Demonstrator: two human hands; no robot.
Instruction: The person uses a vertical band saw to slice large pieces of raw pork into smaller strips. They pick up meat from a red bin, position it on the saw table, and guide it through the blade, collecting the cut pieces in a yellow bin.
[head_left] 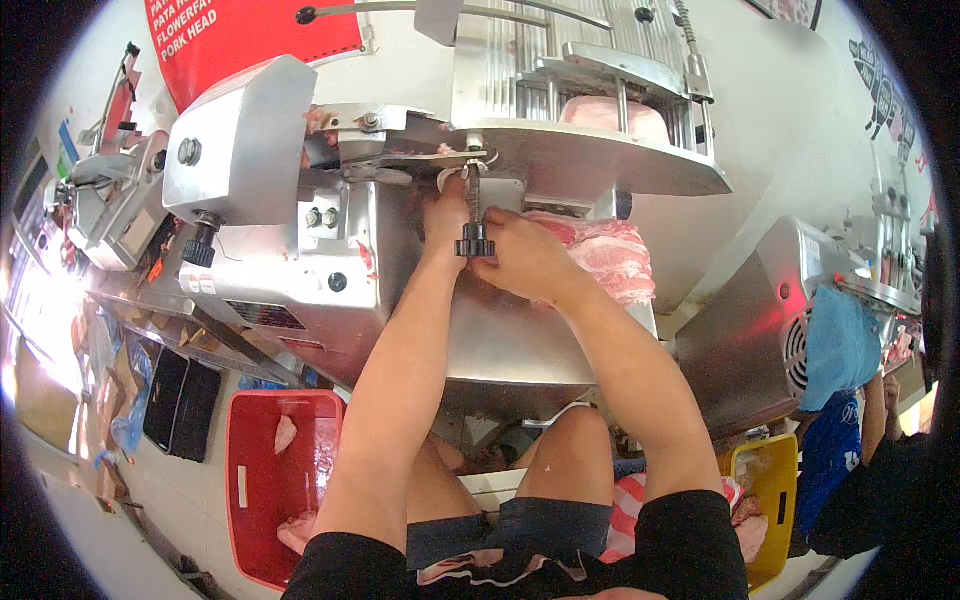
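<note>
A steel meat slicer stands before me, with a block of pale meat under its upper press. My left hand reaches up under the slicer's plate, beside a threaded rod with a black knob; its fingertips are mostly hidden. My right hand is curled just right of that rod, its fingers partly behind the knob; what they grip is unclear. Slices of streaky pink meat lie on the steel surface beside my right hand.
A second slicer stands at left, another machine at right with a blue cloth. A red crate and yellow crate, both holding meat, flank my legs. A co-worker's arm shows at far right.
</note>
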